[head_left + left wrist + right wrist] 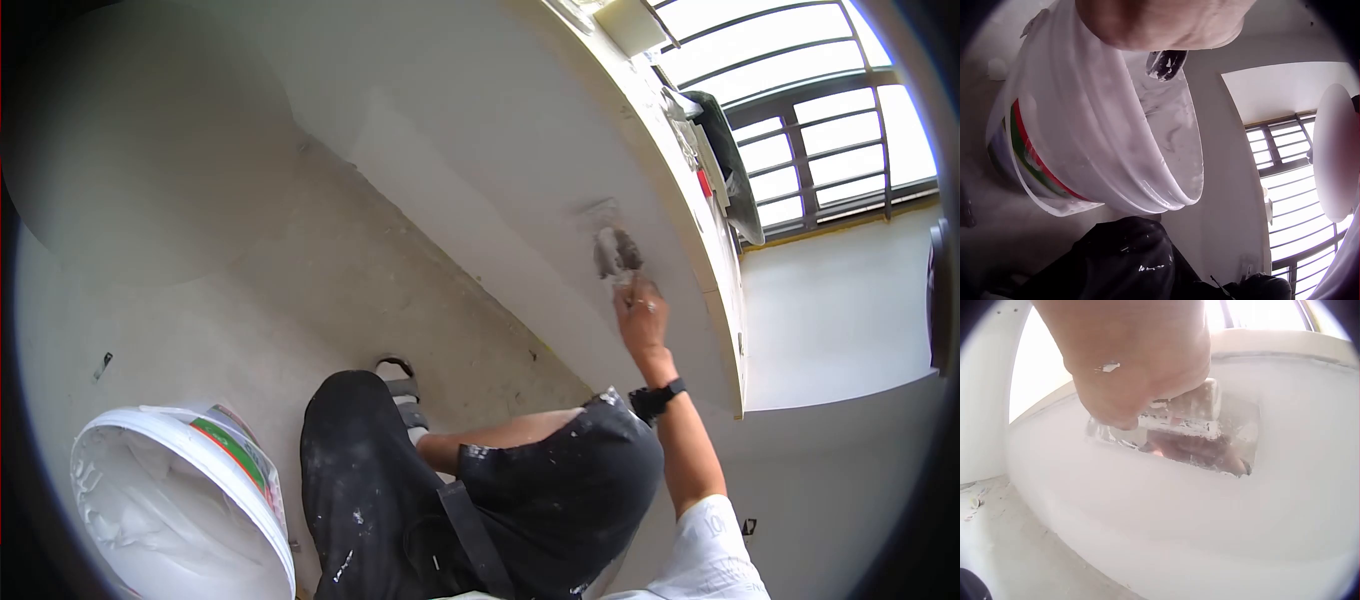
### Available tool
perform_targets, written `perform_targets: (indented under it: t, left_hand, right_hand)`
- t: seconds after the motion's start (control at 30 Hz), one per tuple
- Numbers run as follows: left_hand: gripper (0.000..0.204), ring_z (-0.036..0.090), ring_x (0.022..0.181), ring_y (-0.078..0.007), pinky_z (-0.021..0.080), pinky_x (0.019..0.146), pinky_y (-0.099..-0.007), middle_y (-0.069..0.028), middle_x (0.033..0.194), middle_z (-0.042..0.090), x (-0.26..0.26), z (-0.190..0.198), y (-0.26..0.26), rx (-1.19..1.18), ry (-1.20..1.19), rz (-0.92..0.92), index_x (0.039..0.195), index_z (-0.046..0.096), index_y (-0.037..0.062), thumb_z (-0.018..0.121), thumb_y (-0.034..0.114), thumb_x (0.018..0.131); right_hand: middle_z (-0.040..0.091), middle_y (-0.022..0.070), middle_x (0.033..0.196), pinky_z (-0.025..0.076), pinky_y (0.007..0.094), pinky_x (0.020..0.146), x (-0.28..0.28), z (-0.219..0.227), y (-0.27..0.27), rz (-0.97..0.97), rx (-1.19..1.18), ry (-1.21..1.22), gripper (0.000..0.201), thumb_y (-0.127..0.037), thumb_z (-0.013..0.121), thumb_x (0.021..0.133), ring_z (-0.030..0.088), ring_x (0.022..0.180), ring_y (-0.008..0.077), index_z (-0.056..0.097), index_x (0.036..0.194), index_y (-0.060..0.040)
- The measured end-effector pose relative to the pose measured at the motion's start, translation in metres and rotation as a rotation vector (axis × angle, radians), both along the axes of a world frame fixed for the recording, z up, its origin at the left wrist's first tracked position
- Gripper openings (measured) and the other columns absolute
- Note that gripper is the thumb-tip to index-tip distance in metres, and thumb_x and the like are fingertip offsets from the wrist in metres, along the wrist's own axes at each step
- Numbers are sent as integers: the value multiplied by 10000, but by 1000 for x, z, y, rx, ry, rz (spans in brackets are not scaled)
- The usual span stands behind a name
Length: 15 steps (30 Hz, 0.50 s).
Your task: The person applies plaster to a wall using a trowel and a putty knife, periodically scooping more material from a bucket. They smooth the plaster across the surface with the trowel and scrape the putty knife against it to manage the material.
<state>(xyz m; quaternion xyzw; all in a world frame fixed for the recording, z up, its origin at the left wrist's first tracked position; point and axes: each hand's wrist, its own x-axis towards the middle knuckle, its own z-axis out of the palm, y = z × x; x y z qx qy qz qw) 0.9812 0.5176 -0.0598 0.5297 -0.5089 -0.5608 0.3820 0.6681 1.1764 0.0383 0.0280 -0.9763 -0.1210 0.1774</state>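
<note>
Several fingers (pixel 626 294) of the right hand (pixel 643 315) grip a trowel (pixel 1241 431); left hand (pixel 1163 24): cannot tell.

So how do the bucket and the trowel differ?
The bucket is round and deep, while the trowel has a flat, straight-edged blade. The bucket holds a mass of white paste; the trowel shows only smears and small clumps. The trowel is in the right hand against the wall, while the bucket sits at the person's left. Both carry white material.
</note>
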Motion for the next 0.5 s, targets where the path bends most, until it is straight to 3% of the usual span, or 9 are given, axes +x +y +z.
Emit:
perform_targets:
  t: [0.03, 0.07, 0.1, 0.13, 0.17, 0.23, 0.3, 0.37, 0.5]
  left_hand:
    - [351, 582, 903, -326, 520, 783, -411, -207, 1023, 562, 4, 2, 2, 3, -10, 11, 1221, 606, -13, 567, 145, 910]
    - [343, 582, 916, -329, 513, 795, -417, -207, 1019, 562, 8, 2, 3, -135, -226, -121, 1217, 610, -11, 569, 145, 914]
    - [336, 582, 928, -332, 507, 807, -424, -206, 1014, 561, 12, 3, 3, -270, -442, -254, 1213, 615, -8, 572, 145, 918]
    - [336, 582, 928, -332, 507, 807, -424, -206, 1014, 561, 19, -3, -2, -270, -448, -238, 1213, 615, -8, 572, 145, 918]
    - [329, 581, 934, -340, 497, 815, -435, -209, 1021, 567, 24, -15, -7, -397, -433, -269, 1211, 617, -7, 564, 146, 924]
    - [323, 580, 940, -347, 488, 823, -445, -212, 1027, 572, 33, -19, -3, -516, -438, -267, 1209, 618, -5, 557, 147, 931]
    - [311, 578, 945, -358, 478, 820, -467, -233, 1077, 573, 20, -6, 3, -542, -514, -312, 1204, 619, -9, 531, 140, 946]
    - [302, 583, 932, -375, 476, 812, -464, -247, 1082, 593, 23, -8, 2, -561, -525, -317, 1193, 624, -8, 511, 128, 949]
    - [291, 603, 862, -386, 485, 765, -445, -234, 1012, 635, 31, -21, -2, -542, -584, -306, 1177, 639, 4, 511, 110, 937]
  right_hand:
    - [661, 196, 915, 529, 454, 739, -10, -19, -6, 83, 6, 3, 242, -123, 645, 838, 641, 845, 379, 613, 1057, -25]
    - [661, 196, 915, 529, 454, 739, -21, -32, -20, 98, 6, -2, 242, -123, 645, 838, 641, 845, 379, 613, 1057, -25]
    - [658, 196, 879, 527, 455, 712, -32, -43, -36, 79, -38, -160, 197, -136, 634, 855, 640, 811, 380, 611, 1026, -42]
    - [655, 196, 843, 525, 456, 686, -40, -52, -52, 59, -82, -319, 154, -150, 624, 871, 639, 778, 381, 610, 995, -60]
    - [655, 196, 843, 525, 456, 686, -51, -52, -71, 83, -83, -317, 154, -150, 624, 871, 639, 778, 381, 610, 995, -60]
    - [641, 201, 790, 512, 462, 653, -71, -36, -111, 160, -154, -72, 119, -192, 592, 908, 633, 734, 383, 592, 941, -78]
    - [644, 195, 804, 503, 466, 648, -94, 18, -167, 146, -129, 29, 153, -212, 585, 916, 635, 752, 387, 566, 951, -64]
    - [656, 174, 834, 512, 459, 682, -123, 43, -184, 175, -6, 191, 171, -219, 588, 915, 648, 804, 367, 552, 951, -56]
    - [665, 166, 879, 519, 458, 725, -155, 59, -201, 121, 120, 220, 179, -212, 601, 905, 655, 863, 352, 553, 958, -48]
